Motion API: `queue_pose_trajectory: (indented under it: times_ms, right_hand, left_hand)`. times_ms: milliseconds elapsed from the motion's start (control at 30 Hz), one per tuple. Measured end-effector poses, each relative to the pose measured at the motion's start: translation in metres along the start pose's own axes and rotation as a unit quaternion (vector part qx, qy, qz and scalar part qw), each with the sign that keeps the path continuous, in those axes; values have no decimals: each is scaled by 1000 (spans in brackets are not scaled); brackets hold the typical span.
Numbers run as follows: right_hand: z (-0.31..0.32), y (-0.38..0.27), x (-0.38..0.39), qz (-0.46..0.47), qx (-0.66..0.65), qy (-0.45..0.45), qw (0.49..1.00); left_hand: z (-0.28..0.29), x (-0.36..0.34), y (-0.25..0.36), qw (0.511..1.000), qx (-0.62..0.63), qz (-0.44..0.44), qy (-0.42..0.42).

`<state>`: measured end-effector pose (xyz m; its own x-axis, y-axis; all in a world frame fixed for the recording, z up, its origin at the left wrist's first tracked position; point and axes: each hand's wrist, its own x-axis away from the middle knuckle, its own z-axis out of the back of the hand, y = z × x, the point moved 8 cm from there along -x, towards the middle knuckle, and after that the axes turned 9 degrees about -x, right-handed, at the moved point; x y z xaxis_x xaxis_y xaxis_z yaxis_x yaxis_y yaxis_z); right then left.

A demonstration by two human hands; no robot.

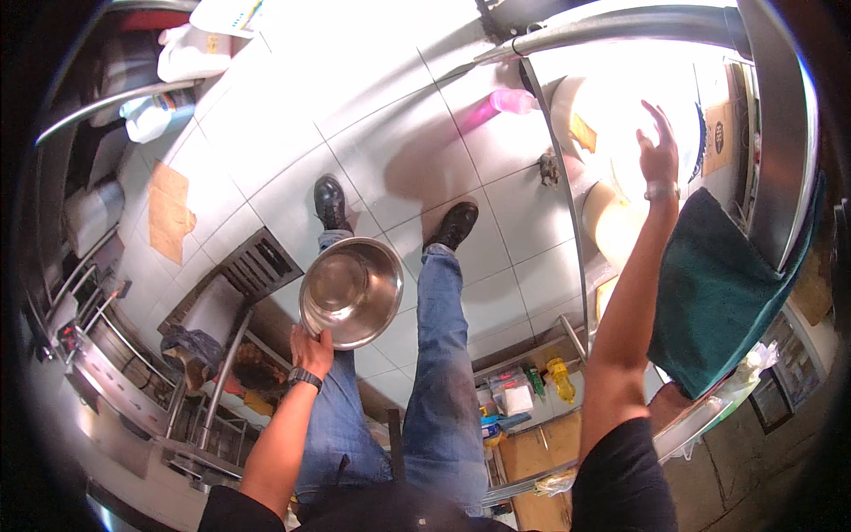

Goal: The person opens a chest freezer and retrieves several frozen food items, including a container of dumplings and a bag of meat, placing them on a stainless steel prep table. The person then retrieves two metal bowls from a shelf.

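Left hand (310,348) grasps the near rim of a steel bowl (351,291); the bowl extends ahead of the grip, over the tiled floor (390,133). Right hand (658,152) is raised, fingers spread, gripping nothing, just above the green cloth (722,293).

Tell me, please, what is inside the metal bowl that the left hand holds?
The metal bowl looks empty: only its shiny inner wall and bottom show. The left hand grips its near rim, covering a small part there. The floor tiles directly below are hidden.
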<state>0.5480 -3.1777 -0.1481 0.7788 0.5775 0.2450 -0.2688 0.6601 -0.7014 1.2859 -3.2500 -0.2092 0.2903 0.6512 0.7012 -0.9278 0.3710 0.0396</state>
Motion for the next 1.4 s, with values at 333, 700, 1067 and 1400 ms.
queue_pose_trajectory:
  times_ms: [333, 700, 1067, 1400]
  right_hand:
    - [-22, 188, -84, -94, 247, -131, 955]
    - [-21, 144, -80, -163, 331, -49, 928]
    - [-39, 163, -52, -244, 79, -145, 956]
    - [-23, 174, -17, -340, -405, -136, 838]
  left_hand:
    - [-34, -12, 13, 972, 231, 32, -15]
    - [9, -80, 252, 900, 415, -133, -30]
    - [81, -117, 368, 900, 350, -204, -160]
    - [114, -128, 366, 859, 425, -166, -231]
